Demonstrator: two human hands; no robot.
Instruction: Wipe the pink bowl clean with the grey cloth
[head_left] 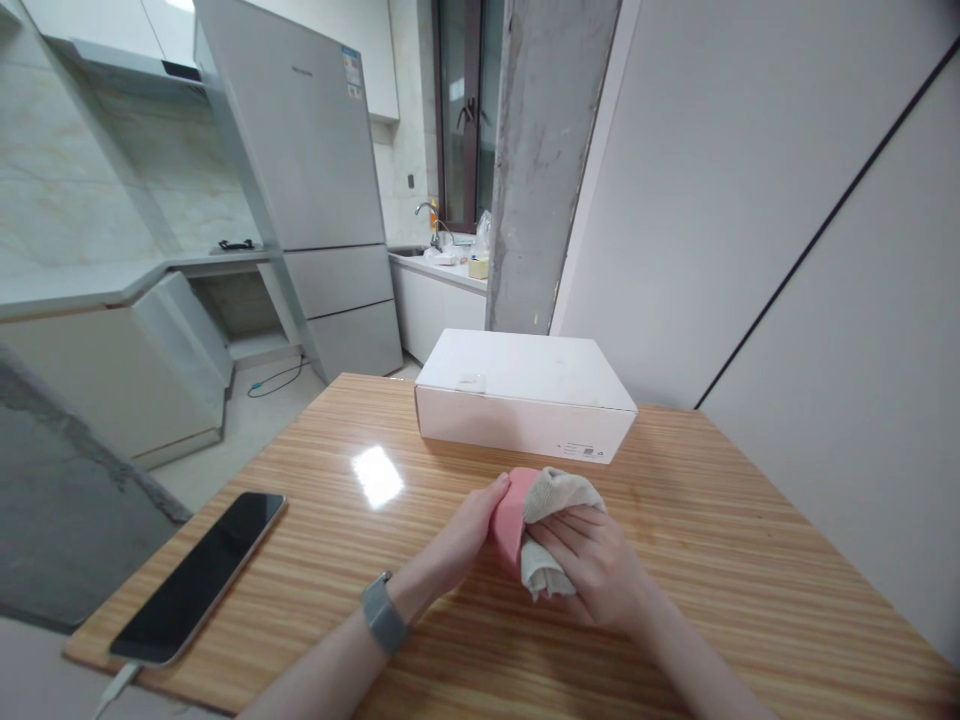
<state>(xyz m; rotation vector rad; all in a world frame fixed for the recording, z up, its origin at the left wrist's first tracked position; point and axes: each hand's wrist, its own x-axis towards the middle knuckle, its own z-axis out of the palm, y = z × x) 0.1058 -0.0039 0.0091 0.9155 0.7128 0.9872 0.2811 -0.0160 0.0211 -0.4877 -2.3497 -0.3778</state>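
A pink bowl (pixel 510 520) is tilted on its side above the wooden table, its opening turned to the right. My left hand (pixel 469 530) grips it from the left, the thumb along the upper rim. With my right hand (pixel 592 560) I press a light grey cloth (pixel 566 490) into the bowl's mouth; the fingers lie over the cloth, which folds over the rim at top and bottom. The cloth and my fingers hide the bowl's inside. A grey band circles my left wrist.
Just beyond my hands a white cardboard box (pixel 525 400) lies on the wooden table (pixel 720 520). A phone (pixel 202 575) with a white cable rests at the left edge. A wall borders the right side; a refrigerator (pixel 322 160) stands beyond.
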